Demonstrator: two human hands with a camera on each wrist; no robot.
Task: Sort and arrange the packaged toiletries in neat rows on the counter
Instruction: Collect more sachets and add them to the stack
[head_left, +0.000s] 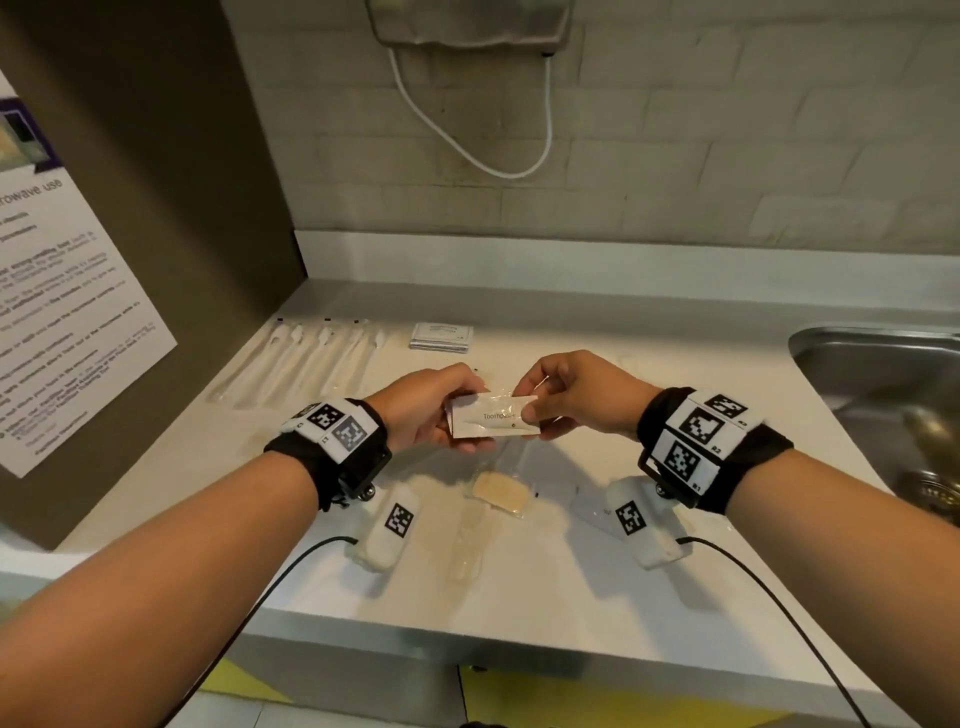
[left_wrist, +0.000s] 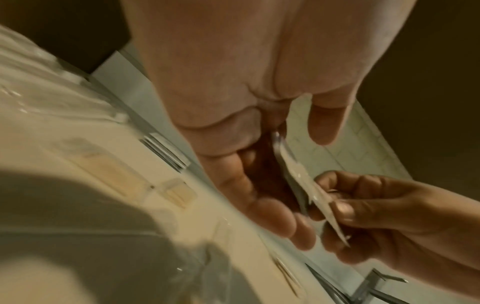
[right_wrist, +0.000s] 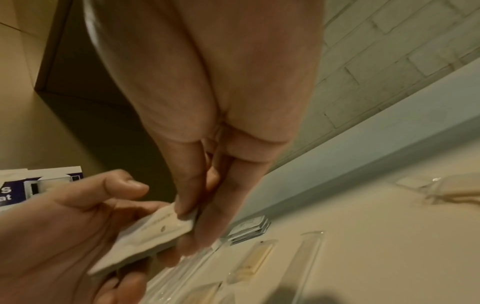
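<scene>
Both hands hold a small stack of white toothpaste sachets above the middle of the white counter. My left hand grips the stack's left end between thumb and fingers. My right hand pinches the right end of the top sachet. In the left wrist view the sachets show edge-on between my left hand and right hand. In the right wrist view my right hand pinches the sachet lying in my left hand.
Several wrapped toothbrushes lie in a row at the back left, beside a stack of white sachets. A wrapped tan soap bar and clear packets lie below my hands. A steel sink is at the right, a poster board at the left.
</scene>
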